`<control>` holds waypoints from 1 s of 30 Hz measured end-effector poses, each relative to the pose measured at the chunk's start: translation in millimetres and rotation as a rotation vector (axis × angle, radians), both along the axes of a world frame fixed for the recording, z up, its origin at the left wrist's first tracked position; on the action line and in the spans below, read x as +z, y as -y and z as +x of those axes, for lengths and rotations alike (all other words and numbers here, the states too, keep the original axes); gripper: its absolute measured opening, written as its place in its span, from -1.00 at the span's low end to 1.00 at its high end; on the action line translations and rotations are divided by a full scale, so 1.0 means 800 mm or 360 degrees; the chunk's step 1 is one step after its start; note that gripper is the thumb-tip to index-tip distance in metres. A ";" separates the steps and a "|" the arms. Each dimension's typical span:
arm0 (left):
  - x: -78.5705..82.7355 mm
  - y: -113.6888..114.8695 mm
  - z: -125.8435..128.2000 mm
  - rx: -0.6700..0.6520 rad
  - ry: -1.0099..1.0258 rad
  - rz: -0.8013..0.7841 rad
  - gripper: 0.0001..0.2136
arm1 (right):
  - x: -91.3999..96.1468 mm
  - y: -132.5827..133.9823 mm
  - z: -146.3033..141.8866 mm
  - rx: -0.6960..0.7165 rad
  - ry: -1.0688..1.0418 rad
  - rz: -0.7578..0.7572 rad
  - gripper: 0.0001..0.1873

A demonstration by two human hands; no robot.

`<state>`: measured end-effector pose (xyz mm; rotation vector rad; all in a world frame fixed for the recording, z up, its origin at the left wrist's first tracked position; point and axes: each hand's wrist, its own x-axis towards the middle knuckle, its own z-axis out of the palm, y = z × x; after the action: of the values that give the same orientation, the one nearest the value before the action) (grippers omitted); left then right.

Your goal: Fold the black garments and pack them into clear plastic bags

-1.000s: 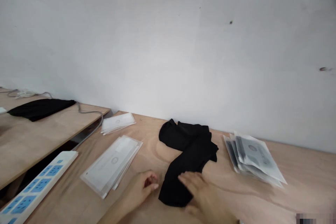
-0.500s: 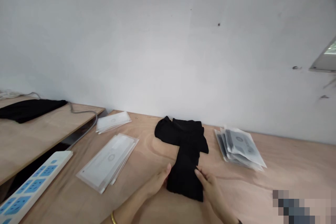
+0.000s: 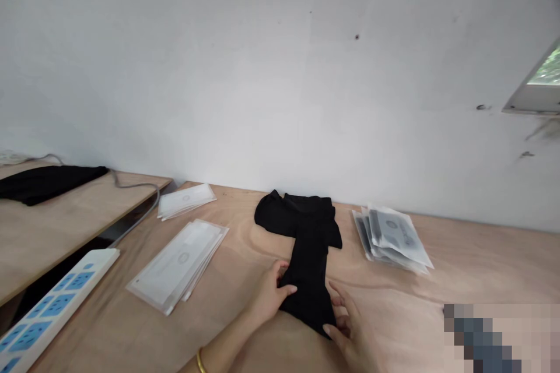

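A black knitted garment (image 3: 310,262) lies on the wooden table, its wider bunched part near the wall and a narrower strip reaching toward me. My left hand (image 3: 273,296) rests at the strip's left edge, the thumb lying on the fabric and the fingers spread from it. On the other side, my right hand (image 3: 347,326) has its thumb at the lower right corner and its fingers apart along the right edge. Neither hand lifts the cloth. What the fingertips do under the edges is hidden.
Left of the garment lie two stacks of flat translucent zip bags, a nearer stack (image 3: 179,265) and a farther stack (image 3: 186,199). Filled bags (image 3: 394,236) are piled at right. A power strip (image 3: 56,309) sits at lower left. Another table holds black cloth (image 3: 52,180) beside a grey cable (image 3: 135,185).
My left thumb has moved onto the cloth. My right hand has let go of its pinch on the right edge and shifted down toward the lower corner, fingers spreading. The view has shifted slightly.
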<state>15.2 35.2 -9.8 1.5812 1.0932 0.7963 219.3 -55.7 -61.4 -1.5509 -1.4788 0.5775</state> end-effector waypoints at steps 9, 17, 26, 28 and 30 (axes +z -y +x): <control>0.069 0.015 -0.009 -0.0372 -0.0225 0.0563 -0.77 | 0.044 0.008 -0.011 0.0540 0.0902 0.0085 -0.69; 0.032 0.015 -0.017 -0.0528 -0.0049 -0.0388 -0.34 | 0.078 -0.003 -0.011 -0.0069 0.0080 -0.0001 -0.60; 0.023 -0.004 0.027 0.0185 -0.0346 0.0207 -0.65 | 0.053 -0.101 -0.017 -0.0311 0.0303 0.0029 -0.63; 0.020 -0.017 0.034 0.0204 -0.0589 0.0268 -0.68 | 0.051 -0.106 -0.017 -0.0345 0.0404 -0.0009 -0.66; 0.016 -0.028 0.036 0.0192 -0.0740 0.0294 -0.67 | 0.048 -0.108 -0.018 -0.0391 0.0507 -0.0047 -0.67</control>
<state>44.4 57.8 3.2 1.9300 1.4919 0.6352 204.6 30.8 -22.6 -1.8795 -1.4821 0.2157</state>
